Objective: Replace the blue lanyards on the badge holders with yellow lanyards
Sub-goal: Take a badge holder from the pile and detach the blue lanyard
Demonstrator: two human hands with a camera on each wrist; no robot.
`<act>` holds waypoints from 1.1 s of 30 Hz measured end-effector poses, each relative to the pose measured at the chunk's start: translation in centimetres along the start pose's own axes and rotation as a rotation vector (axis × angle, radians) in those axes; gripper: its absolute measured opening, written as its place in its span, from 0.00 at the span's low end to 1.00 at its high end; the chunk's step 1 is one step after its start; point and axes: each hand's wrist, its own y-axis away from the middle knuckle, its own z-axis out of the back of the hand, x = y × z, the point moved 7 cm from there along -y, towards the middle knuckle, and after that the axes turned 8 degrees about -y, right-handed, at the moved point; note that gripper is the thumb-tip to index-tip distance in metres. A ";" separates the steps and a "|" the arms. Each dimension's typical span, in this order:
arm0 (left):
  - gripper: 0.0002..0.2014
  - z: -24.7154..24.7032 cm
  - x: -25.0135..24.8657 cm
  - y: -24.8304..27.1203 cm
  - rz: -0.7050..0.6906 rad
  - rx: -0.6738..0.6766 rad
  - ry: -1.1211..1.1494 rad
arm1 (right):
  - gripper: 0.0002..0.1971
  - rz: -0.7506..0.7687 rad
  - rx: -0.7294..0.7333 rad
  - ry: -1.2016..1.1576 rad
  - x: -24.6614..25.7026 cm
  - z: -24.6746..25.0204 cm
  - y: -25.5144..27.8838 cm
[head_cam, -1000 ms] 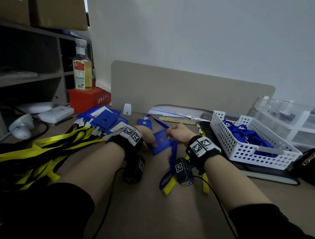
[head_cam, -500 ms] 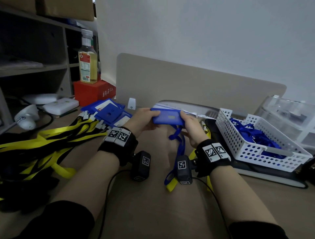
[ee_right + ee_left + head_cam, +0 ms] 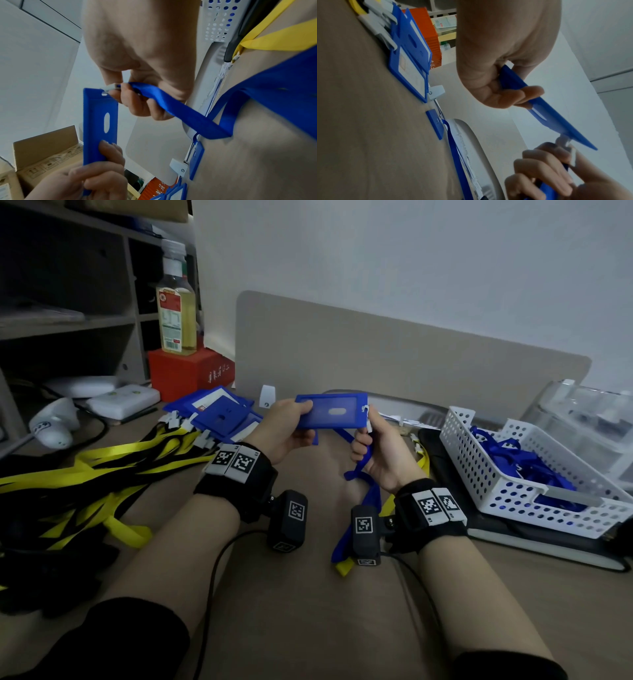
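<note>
Above the desk, my left hand [image 3: 291,426] pinches the left end of a blue badge holder [image 3: 330,410], held level. At the holder's right end my right hand [image 3: 371,446] pinches the white clip [image 3: 111,87] of the blue lanyard [image 3: 373,498], whose strap hangs through the palm down to the desk. The wrist views show the same grips: left hand [image 3: 508,93] on the badge holder [image 3: 544,115], right hand [image 3: 130,97] on the blue lanyard [image 3: 180,112]. A yellow lanyard [image 3: 423,467] lies on the desk under my right wrist.
A pile of yellow lanyards [image 3: 85,474] and blue badge holders [image 3: 219,416] lies at left. A white basket [image 3: 507,494] with removed blue lanyards stands at right. Another badge holder [image 3: 435,123] lies by the beige divider [image 3: 394,361]. A bottle [image 3: 176,302] stands on a red box [image 3: 188,371].
Both hands have lifted the badge holder off the desk and turned it level. My right hand has shifted to the clip at its right end.
</note>
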 end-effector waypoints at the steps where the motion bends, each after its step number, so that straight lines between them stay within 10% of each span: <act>1: 0.05 0.0 0.0 0.0 0.003 -0.004 -0.012 | 0.21 0.010 -0.004 -0.009 0.1 0.0 0.0; 33: 0.10 0.7 -2.8 1.0 -0.076 -0.088 -0.387 | 0.21 0.035 0.022 -0.110 -0.4 -0.2 -0.5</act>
